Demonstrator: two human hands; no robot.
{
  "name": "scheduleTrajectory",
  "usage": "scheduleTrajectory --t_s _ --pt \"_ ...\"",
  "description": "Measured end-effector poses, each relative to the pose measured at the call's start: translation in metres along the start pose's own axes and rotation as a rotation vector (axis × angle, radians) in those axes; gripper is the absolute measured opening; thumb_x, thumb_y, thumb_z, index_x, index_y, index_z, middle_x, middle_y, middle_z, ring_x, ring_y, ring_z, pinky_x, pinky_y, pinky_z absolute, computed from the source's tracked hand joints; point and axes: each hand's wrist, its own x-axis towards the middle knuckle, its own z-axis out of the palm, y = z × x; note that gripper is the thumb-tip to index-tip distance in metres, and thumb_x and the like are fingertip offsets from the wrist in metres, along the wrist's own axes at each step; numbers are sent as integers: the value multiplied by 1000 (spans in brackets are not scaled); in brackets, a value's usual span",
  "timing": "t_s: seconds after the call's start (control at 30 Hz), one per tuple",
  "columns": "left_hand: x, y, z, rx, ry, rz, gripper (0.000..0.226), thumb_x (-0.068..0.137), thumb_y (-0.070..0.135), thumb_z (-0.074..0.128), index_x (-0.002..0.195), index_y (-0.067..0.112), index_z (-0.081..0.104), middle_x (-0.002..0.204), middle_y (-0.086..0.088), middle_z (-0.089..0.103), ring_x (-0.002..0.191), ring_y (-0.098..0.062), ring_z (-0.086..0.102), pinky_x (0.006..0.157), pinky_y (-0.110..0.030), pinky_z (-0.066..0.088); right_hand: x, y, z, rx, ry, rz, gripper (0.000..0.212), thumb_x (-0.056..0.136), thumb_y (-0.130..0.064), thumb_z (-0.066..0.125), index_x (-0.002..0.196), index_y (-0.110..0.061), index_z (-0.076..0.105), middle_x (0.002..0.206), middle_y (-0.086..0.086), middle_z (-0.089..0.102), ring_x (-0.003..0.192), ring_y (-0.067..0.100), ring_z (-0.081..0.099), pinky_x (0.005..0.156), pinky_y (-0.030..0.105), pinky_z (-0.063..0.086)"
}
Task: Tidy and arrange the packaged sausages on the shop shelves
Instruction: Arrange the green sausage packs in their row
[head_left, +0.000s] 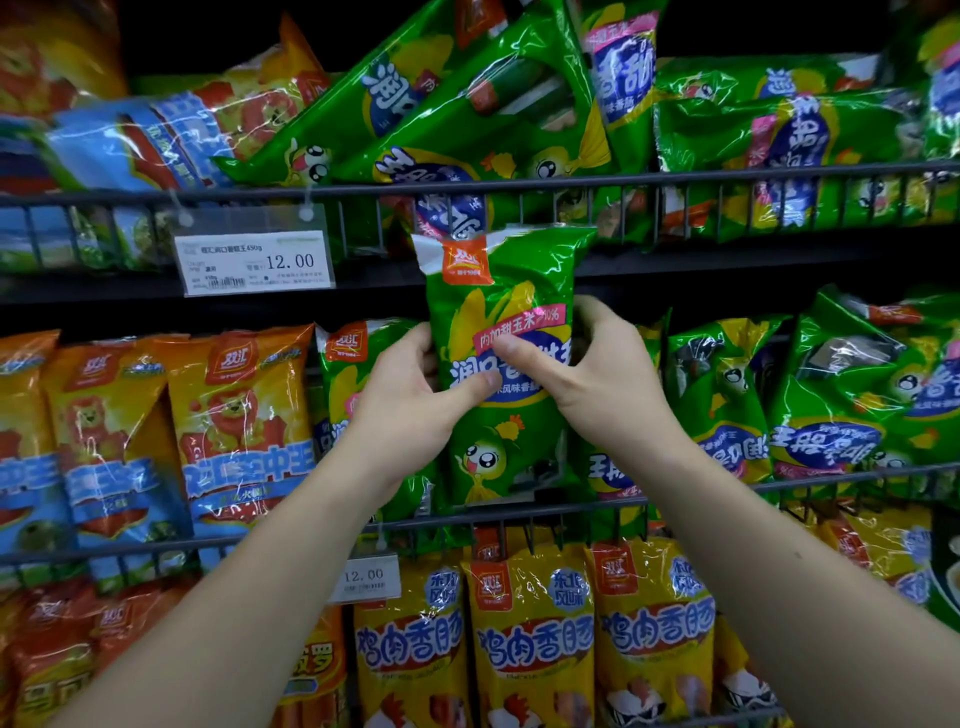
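I hold a green sausage packet with a corn cartoon upright in front of the middle shelf. My left hand grips its left edge, thumb across the front. My right hand grips its right side, thumb on the pink label. The packet's bottom sits just above the wire rail of the middle shelf, among other green packets. More green packets lie tilted on the top shelf.
Orange and blue packets stand at the left of the middle shelf. Yellow packets fill the bottom shelf. A price tag hangs from the top rail and another price tag from the middle rail.
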Motion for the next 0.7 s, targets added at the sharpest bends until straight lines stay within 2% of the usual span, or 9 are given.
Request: scheduleTrajectory --t_s 0.1,0.23,0.37,0.47,0.63,0.7 --pt "1 -4 0 21 21 -18 38 82 26 77 116 27 60 111 9 72 107 -10 67 94 -39 56 0 5 -6 -38 -98 -26 71 76 -46 81 136 -23 50 115 -16 66 102 -4 64 89 28 56" --pt "2 -7 0 40 29 -25 29 86 16 74 106 30 60 106 10 73 100 -8 69 90 -39 57 -3 12 -15 -31 -257 -40 79 85 -20 75 151 -24 31 131 -14 59 115 1 60 94 33 55" --pt "1 -9 1 59 27 -36 30 86 16 74 108 30 58 107 10 71 102 -8 68 88 -34 57 -7 20 -13 -30 -251 -54 80 88 -16 71 154 -21 26 139 -9 54 123 5 56 102 37 50" --pt "1 -10 0 60 31 -40 36 85 16 76 112 29 56 111 8 70 105 -8 67 92 -39 56 -10 23 -9 -45 -229 -60 79 91 -15 69 155 -20 23 141 -9 52 126 3 53 108 35 46" --pt "1 -12 0 80 29 -28 43 84 13 76 117 28 53 116 8 68 106 -7 66 94 -39 55 -11 29 -5 -73 -212 -69 77 92 -18 68 154 -19 24 142 -8 51 128 4 52 109 37 45" --pt "1 -13 0 91 30 -14 44 84 12 76 115 32 52 117 10 67 108 -5 64 96 -36 54 -12 30 -5 -85 -221 -69 77 92 -19 69 155 -21 23 143 -10 50 129 2 50 110 33 42"
